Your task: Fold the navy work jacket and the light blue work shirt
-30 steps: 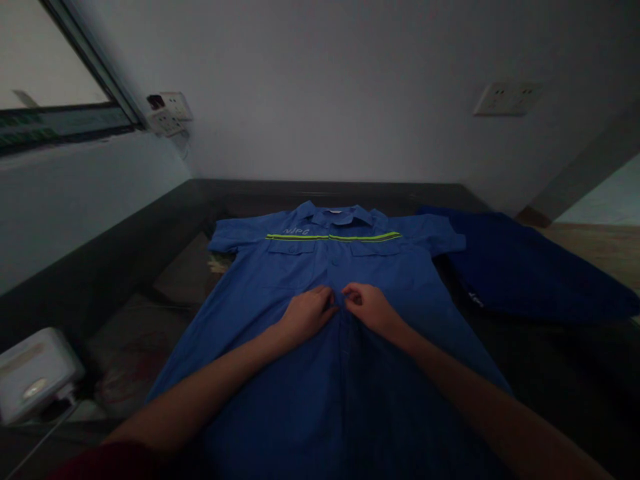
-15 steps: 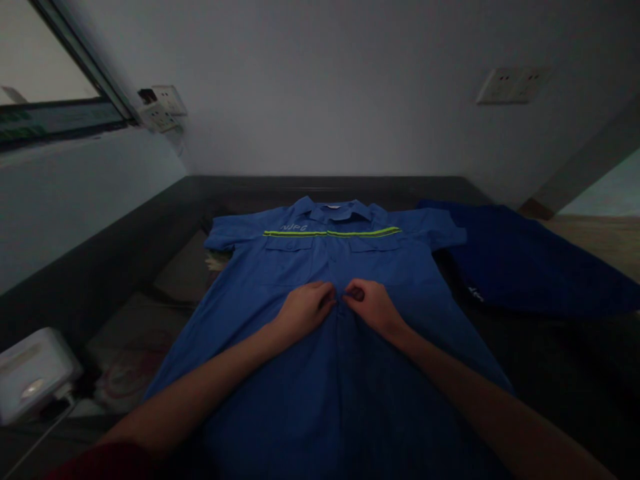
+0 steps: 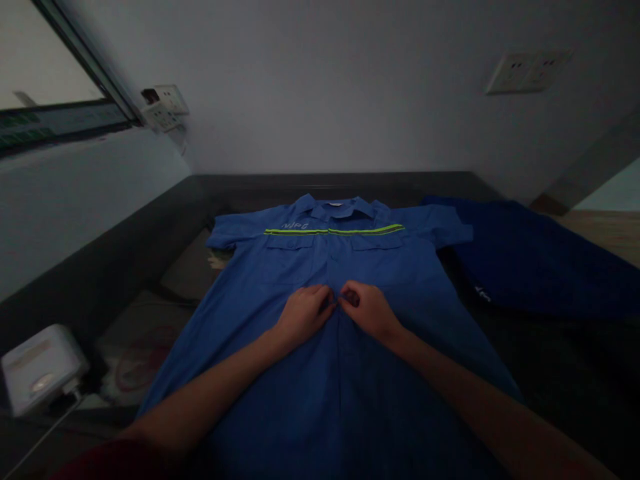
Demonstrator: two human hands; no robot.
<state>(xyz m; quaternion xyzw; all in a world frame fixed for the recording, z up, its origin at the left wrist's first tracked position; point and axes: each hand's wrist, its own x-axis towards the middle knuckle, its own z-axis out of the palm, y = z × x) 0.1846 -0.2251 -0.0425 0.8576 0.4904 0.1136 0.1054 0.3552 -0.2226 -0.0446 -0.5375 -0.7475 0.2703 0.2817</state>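
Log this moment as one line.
left hand: pinching blue short-sleeved cloth shirt at mid-front | right hand: pinching it close beside | dark-blue cloth: right of shirt

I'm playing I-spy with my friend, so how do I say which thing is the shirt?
Find the dark table below the pale wall. The shirt lies spread across its middle, the left hand and right hand at its front. It's lighter blue, with a yellow-green stripe across the chest; the cloth by its sleeve is darker and shows none.

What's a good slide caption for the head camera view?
Left hand and right hand pinch the front of a blue short-sleeved shirt laid out flat.
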